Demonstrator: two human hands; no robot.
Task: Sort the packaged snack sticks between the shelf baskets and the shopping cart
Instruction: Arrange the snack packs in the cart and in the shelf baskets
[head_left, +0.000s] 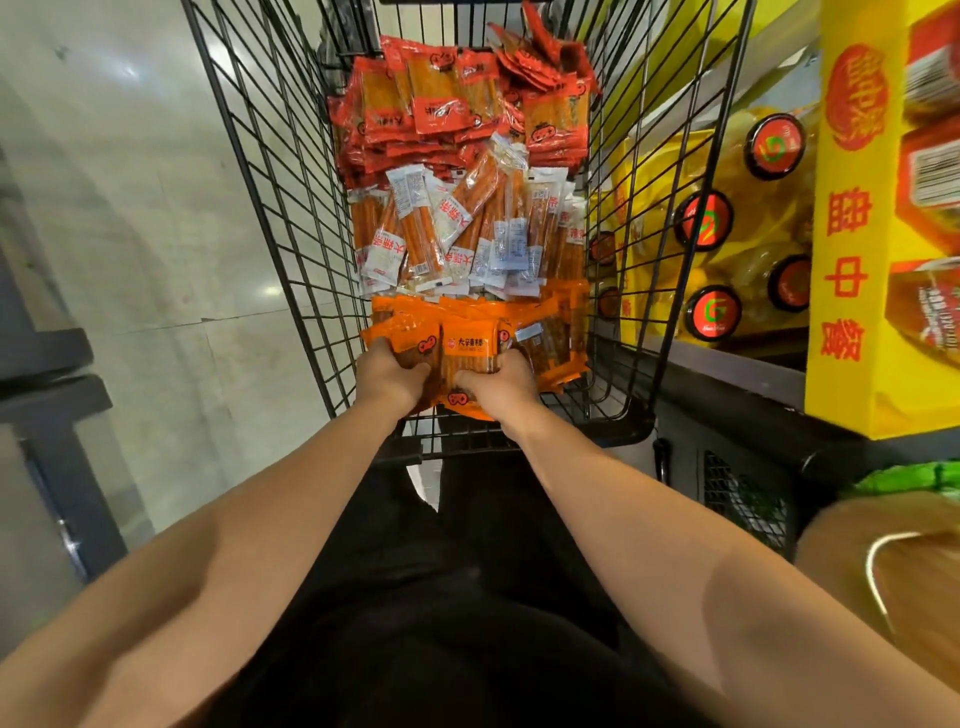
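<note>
- The left hand (390, 375) and the right hand (501, 384) sit side by side at the near end of the shopping cart (270, 171), both with fingers curled around a bundle of orange packets (464, 358).
- The bundle lies directly under and just beyond the hands, its long axis running near to far; the left hand grips its left edge and the right hand its right edge, so neither is clearly nearer.
- The bundle rests on or just above a wider layer of the same orange packets filling the near part of the cart.
- Farther along the cart lies a band of white-and-clear packets (457, 234) of snack sticks, loosely heaped at mixed angles.
- At the far end sits a pile of red packets (447, 109).
- To the right, beyond the cart's wire wall, a shelf holds yellow bags (737, 228); no shelf basket is plainly in view, so I judge the bundle must travel up and rightward.
</note>
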